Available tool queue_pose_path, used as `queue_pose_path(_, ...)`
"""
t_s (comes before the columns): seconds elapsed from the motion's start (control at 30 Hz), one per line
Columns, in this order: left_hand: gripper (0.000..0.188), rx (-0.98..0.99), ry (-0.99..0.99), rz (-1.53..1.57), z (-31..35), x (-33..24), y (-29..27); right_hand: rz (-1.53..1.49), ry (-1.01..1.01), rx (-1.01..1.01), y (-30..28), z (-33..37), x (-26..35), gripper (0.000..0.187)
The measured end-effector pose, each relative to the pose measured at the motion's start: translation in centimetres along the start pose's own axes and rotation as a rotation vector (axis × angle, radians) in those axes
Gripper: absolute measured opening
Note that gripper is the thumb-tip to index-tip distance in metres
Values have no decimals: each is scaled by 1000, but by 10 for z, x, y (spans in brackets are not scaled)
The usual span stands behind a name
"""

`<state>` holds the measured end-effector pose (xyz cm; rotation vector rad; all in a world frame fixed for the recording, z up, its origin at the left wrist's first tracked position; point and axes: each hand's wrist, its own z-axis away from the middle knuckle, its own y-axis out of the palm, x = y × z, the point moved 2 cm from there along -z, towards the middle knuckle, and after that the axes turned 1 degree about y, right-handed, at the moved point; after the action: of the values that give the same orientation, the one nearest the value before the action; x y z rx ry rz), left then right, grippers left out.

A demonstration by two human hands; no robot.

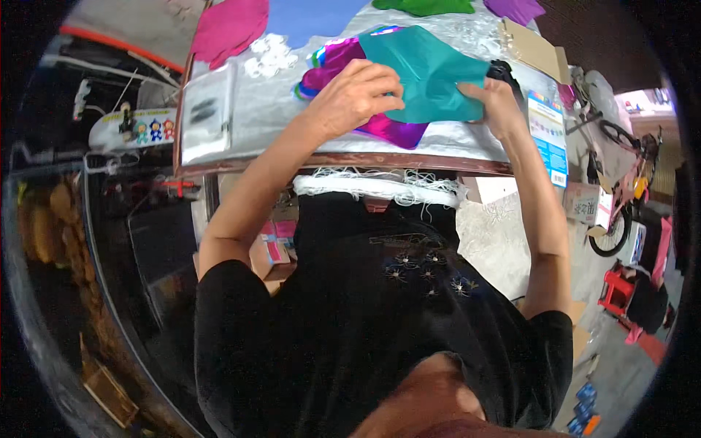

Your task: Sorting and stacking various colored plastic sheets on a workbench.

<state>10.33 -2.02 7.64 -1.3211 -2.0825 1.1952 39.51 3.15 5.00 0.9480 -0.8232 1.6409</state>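
A teal foil sheet (427,73) lies on top of a stack of shiny magenta and purple foil shapes (398,130) on a silver-covered table (263,109). My left hand (355,95) presses down on the teal sheet's left edge, fingers curled over it. Pinching the sheet's right corner is my right hand (496,102). Both forearms reach up from my black shirt at the bottom of the view.
White plastic pieces (269,55) and a clear packet (207,109) lie at the table's left. Pink (230,25), green (423,6) and purple foil shapes lie at the far edge, cardboard (533,47) at right. A pink bicycle (621,190) stands right; a skateboard (135,128) sits left.
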Motion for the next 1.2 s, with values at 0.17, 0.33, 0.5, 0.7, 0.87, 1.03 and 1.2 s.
queue_pose_path(0.17,32,-258,-441,31,66,15,-20,4,-28,25,8,5,-15,20)
queue_pose_path(0.33,61,-159,-809,126,129,28,-50,-68,-49,43,30,11,-12,15)
queue_pose_path(0.5,76,4,-793,169,129,38,-47,-190,-54,46,54,6,-8,21)
queue_pose_path(0.7,75,67,-847,140,118,46,-33,-201,-61,30,75,11,-15,26)
queue_pose_path(0.87,75,93,-751,196,115,52,-33,-220,-110,-29,90,17,-17,28)
queue_pose_path(1.03,75,-22,-643,184,121,61,-23,-71,-47,-61,78,29,-19,30)
queue_pose_path(1.2,74,-35,-635,206,124,55,-31,819,-244,-206,49,61,23,47)
